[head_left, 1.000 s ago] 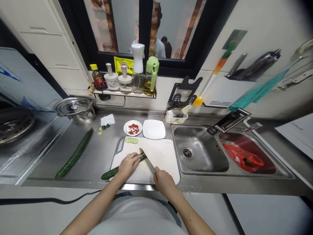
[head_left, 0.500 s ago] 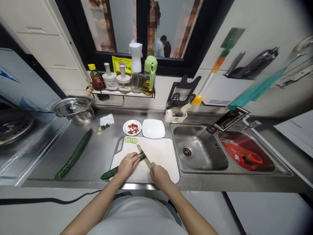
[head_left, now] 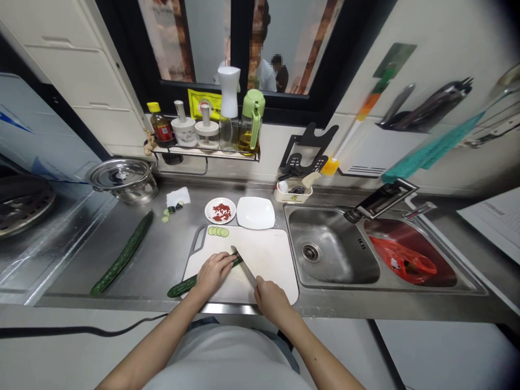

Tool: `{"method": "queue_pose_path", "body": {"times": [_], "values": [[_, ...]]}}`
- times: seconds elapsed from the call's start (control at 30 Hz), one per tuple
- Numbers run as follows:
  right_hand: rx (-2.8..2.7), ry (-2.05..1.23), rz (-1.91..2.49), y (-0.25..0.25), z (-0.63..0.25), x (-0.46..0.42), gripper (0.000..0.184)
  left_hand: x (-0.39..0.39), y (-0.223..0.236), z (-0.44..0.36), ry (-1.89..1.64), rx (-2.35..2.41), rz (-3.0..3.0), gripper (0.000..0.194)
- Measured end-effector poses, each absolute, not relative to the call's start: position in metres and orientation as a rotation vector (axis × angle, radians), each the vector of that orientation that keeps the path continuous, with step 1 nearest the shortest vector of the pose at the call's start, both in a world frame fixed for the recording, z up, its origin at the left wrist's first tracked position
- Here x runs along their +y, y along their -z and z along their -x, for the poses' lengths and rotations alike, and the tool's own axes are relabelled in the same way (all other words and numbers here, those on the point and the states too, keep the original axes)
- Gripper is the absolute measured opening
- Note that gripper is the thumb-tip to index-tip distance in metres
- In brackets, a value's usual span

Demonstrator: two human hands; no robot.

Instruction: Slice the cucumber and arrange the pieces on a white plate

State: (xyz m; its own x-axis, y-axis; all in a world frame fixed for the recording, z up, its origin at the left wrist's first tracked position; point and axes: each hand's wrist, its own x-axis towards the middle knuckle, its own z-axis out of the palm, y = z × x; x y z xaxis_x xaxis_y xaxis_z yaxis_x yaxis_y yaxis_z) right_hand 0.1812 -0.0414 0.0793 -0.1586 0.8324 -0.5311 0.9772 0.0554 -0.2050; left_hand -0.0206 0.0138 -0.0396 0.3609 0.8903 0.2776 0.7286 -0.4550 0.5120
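Note:
My left hand (head_left: 214, 272) is wrapped over a green cucumber (head_left: 182, 287) that lies slantwise on the white cutting board (head_left: 272, 254). Its near end sticks out past the board's left edge. In my right hand (head_left: 270, 298) is the handle of a kitchen knife (head_left: 246, 266), its blade beside the cucumber's far end. Whether the edge is in the flesh, I cannot tell. Several cucumber slices (head_left: 218, 232) overlap in a row at the board's upper left. Behind the board are a plate with red pieces (head_left: 208, 210) and a bare white plate (head_left: 255, 213).
A second cucumber (head_left: 124, 254) lies on the steel counter at left, near cucumber scraps (head_left: 166, 215) and a lidded pot (head_left: 124, 181). To the right is a double sink (head_left: 333, 244) with a red plastic bag (head_left: 406, 262). A rack of bottles (head_left: 207, 151) hangs behind.
The knife and my right hand have shifted slightly to the right and toward me. My left hand keeps its hold on the cucumber.

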Motion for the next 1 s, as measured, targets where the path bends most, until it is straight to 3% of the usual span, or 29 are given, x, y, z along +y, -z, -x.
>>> {"method": "queue_pose_path", "body": {"times": [1.0], "values": [[2.075, 0.737, -1.855, -0.066, -0.167, -0.031, 0.032, 0.016, 0.038, 0.022, -0.743, 1.418, -2.305, 0.029]]}}
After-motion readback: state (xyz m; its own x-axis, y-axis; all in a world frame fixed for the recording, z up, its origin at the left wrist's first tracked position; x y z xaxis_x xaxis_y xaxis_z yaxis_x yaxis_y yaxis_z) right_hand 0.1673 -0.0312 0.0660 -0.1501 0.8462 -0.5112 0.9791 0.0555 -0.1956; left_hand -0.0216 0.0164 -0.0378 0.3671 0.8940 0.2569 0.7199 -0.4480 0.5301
